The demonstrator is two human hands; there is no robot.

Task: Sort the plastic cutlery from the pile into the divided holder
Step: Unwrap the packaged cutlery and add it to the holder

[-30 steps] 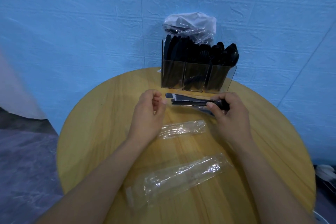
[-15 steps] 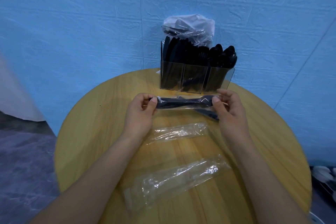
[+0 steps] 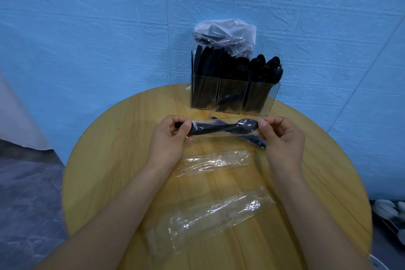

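1 clear divided holder [image 3: 232,96] w/ 3 compartments at the far edge of the desk [image 3: 109,160], all 3 packed w/ upright black cutlery: knives left, forks mid, spoons right. 1 crumpled plastic bag [image 3: 228,33] w/ more black pieces sits behind/above it. 2 empty clear wrappers on the desk: 1 smaller [image 3: 215,161] near center, 1 longer [image 3: 210,219] closer to the person. 1 wrapped cutlery pack [image 3: 221,128] held above the desk just in front of the holder; another black piece [image 3: 254,139] lies under it by the right hand.

Desk is round, yellow wood grain. Blue textured wall behind, grey floor at left.

Both forearms reach in from below. Left hand [image 3: 171,138] pinches the pack's left end, right hand [image 3: 282,136] pinches the right end by the spoon bowl, pack stretched horizontal btw them.
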